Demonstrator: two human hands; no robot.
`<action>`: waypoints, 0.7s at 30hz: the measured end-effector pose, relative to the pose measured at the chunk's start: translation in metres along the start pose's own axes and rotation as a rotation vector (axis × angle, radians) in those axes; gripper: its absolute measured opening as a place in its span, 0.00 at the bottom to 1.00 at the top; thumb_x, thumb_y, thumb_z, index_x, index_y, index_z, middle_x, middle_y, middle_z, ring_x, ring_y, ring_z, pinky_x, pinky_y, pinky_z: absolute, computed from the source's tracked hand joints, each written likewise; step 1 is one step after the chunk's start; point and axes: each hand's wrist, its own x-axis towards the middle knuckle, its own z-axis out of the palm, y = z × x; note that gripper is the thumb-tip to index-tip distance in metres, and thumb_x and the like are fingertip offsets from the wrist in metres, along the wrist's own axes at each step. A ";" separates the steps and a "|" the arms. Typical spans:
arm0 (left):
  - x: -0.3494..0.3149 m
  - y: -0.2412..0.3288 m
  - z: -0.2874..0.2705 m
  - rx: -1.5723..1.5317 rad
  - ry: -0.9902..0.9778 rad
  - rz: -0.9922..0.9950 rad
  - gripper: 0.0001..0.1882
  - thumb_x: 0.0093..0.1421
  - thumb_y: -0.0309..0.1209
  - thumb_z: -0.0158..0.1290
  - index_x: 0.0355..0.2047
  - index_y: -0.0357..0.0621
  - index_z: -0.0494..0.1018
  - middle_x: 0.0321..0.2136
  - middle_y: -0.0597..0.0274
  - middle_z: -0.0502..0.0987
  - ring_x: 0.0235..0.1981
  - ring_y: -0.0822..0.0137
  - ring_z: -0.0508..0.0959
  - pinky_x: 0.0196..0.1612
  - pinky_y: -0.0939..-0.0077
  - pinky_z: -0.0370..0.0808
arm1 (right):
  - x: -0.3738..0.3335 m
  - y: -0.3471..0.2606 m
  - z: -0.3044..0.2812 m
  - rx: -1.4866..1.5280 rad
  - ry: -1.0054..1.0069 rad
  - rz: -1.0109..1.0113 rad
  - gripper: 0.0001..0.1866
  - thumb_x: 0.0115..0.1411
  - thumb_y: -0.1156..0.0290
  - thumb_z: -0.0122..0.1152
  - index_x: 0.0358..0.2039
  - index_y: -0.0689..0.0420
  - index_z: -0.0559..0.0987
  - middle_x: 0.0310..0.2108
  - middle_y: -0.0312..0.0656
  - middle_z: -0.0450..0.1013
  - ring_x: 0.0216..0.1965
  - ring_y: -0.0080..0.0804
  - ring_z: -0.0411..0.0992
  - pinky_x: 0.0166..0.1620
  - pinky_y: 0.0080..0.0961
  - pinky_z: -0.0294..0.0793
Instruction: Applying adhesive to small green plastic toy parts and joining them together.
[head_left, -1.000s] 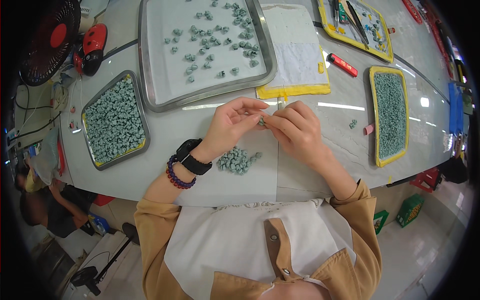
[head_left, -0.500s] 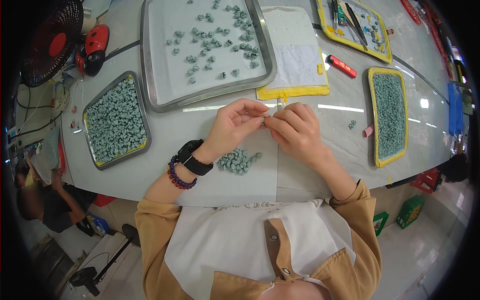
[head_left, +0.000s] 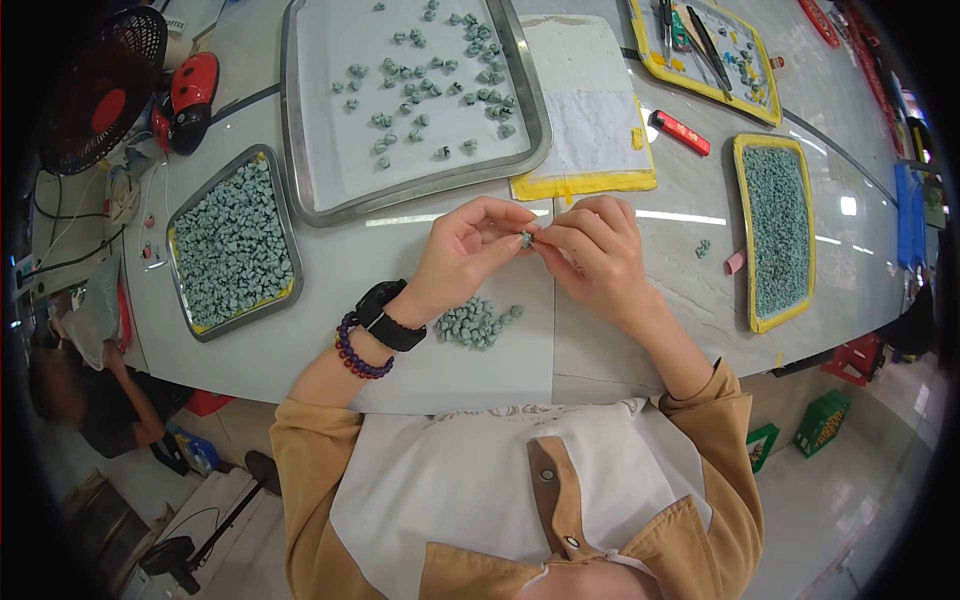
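Between the thumb and fingertips of my left hand (head_left: 465,245) is a small grey-green piece (head_left: 526,240), raised over the table. My right hand (head_left: 592,250) meets it there, its thumb and forefinger pinched against the right side of the piece; whatever those fingertips hold is hidden. Just below the hands lies a loose pile of similar grey-green pieces (head_left: 472,323). Beyond them, a large metal tray (head_left: 300,190) lined with white carries many of these pieces spread apart.
A smaller tray (head_left: 190,328) heaped with grey-green pieces stands left. At right, a yellow-rimmed tray (head_left: 741,230) holds finer bits, beside a tiny cluster (head_left: 703,248). Further off are a red cutter (head_left: 680,133), a yellow-edged board (head_left: 590,182), a tool tray (head_left: 655,72) and a fan (head_left: 110,95).
My right fingertips have shifted slightly, so more of the piece in my left fingers shows. My left hand stays almost in place.
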 end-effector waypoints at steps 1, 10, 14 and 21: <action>0.000 -0.001 0.000 -0.001 -0.002 0.008 0.12 0.59 0.17 0.47 0.45 0.32 0.68 0.44 0.55 0.73 0.46 0.67 0.75 0.52 0.70 0.74 | 0.000 0.000 0.000 0.004 0.004 0.000 0.14 0.40 0.74 0.68 0.30 0.52 0.78 0.27 0.30 0.71 0.31 0.31 0.67 0.35 0.27 0.63; -0.003 -0.003 0.003 0.101 0.010 0.097 0.13 0.59 0.16 0.47 0.45 0.32 0.68 0.43 0.55 0.74 0.47 0.68 0.75 0.52 0.75 0.72 | 0.000 -0.001 -0.002 0.040 0.003 0.000 0.13 0.39 0.75 0.68 0.29 0.52 0.77 0.27 0.30 0.71 0.31 0.31 0.67 0.35 0.28 0.63; -0.003 -0.004 0.003 0.127 -0.003 0.122 0.13 0.59 0.16 0.47 0.45 0.32 0.68 0.43 0.55 0.74 0.47 0.68 0.75 0.52 0.74 0.72 | 0.000 -0.001 -0.002 0.042 -0.006 0.004 0.13 0.39 0.76 0.68 0.29 0.52 0.77 0.27 0.30 0.71 0.32 0.31 0.67 0.36 0.28 0.63; -0.003 -0.003 0.007 0.129 0.036 0.128 0.14 0.59 0.15 0.46 0.46 0.31 0.68 0.43 0.55 0.74 0.47 0.69 0.74 0.53 0.74 0.72 | -0.002 -0.001 -0.002 0.025 -0.013 0.019 0.13 0.40 0.75 0.68 0.29 0.52 0.77 0.27 0.31 0.71 0.32 0.31 0.67 0.36 0.28 0.63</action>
